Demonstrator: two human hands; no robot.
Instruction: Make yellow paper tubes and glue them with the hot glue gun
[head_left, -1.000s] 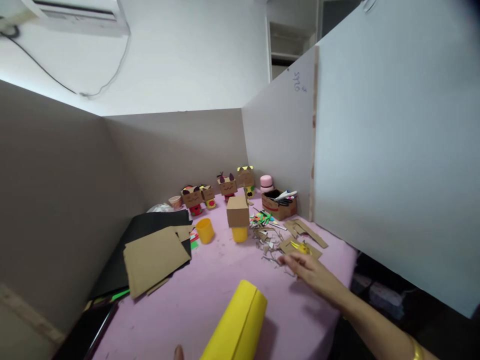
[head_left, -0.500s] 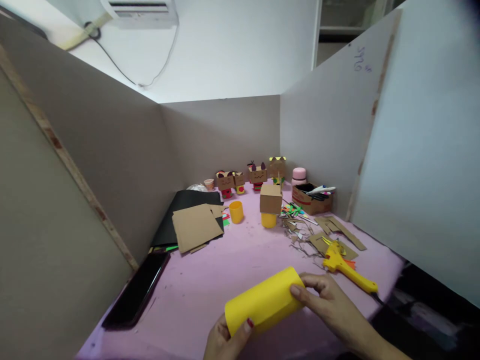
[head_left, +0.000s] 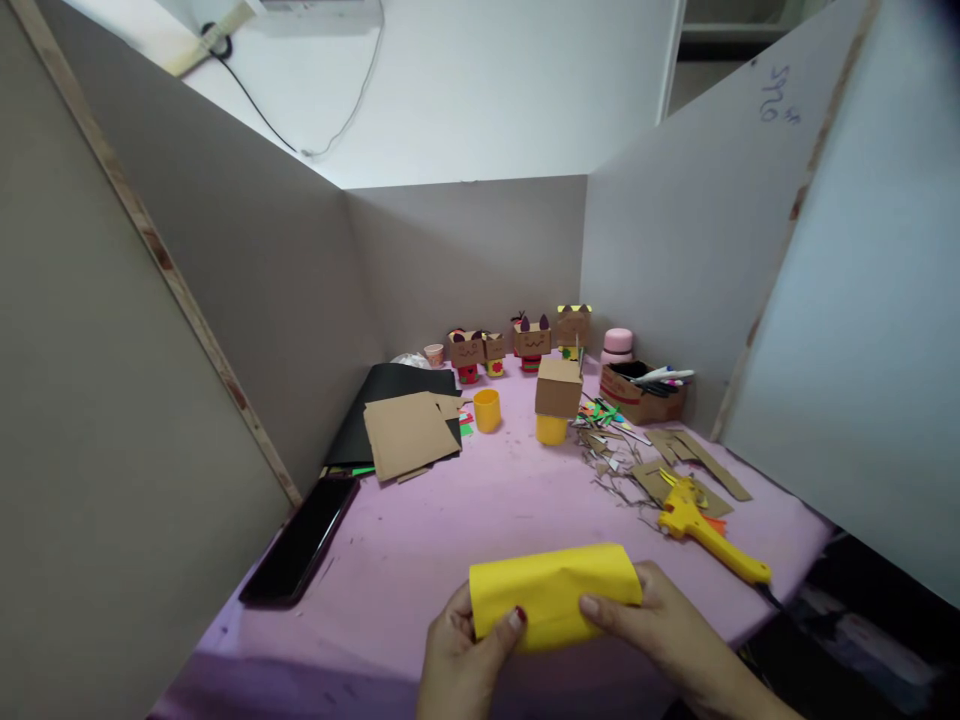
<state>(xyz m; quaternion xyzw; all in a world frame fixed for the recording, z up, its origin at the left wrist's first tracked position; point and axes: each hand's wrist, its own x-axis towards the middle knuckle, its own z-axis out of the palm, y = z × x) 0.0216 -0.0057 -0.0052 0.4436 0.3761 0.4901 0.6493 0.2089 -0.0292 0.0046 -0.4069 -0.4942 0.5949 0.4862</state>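
While both hands work at the bottom centre of the frame, the left hand [head_left: 461,655] pinches the left end of a yellow paper roll [head_left: 553,595] with its thumb on top, and the right hand [head_left: 664,630] clasps the right end. Low over the pink table [head_left: 420,540] the roll lies crosswise. Right of it rests a yellow glue gun [head_left: 705,530]; lower left, a black phone [head_left: 300,540]. Farther up sit cardboard sheets [head_left: 409,432], a yellow cup [head_left: 487,409] and small box figures [head_left: 517,345].

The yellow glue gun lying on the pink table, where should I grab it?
Probably by the long handle of the yellow glue gun, coming from the near right: it lies flat on the pink table, handle toward that edge, nozzle toward cardboard scraps.
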